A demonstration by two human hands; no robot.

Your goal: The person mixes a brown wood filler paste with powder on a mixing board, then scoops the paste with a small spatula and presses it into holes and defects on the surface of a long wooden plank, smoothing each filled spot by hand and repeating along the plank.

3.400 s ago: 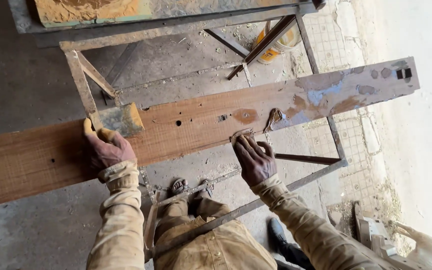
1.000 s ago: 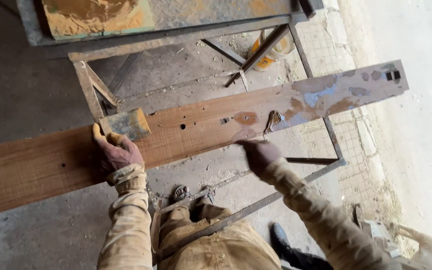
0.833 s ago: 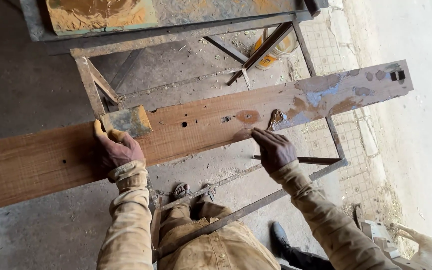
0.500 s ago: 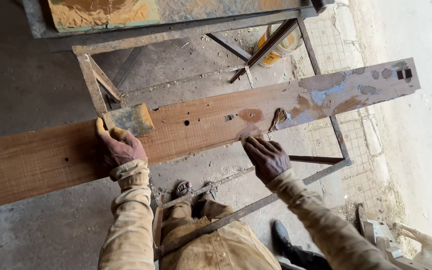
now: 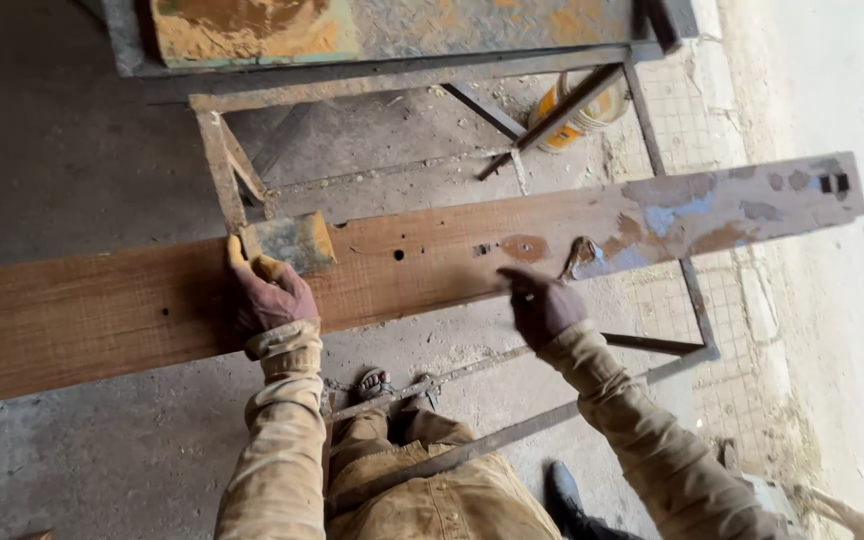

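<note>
Your left hand (image 5: 270, 297) rests on the long wooden plank (image 5: 102, 310), its fingers closed around a sanding block (image 5: 290, 243) that sits flat on the wood. The plank lies across a rusty metal frame (image 5: 220, 170), running from lower left to upper right, with patchy old paint near its far end. Your right hand (image 5: 542, 305) touches the plank's near edge, fingers loosely curled and holding nothing.

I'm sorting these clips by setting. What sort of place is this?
Probably a rough carpentry or metalwork yard. A long worn plank with peeling paint lies across a rusty steel frame on a bare concrete floor, and the left hand holds a sanding block.
</note>
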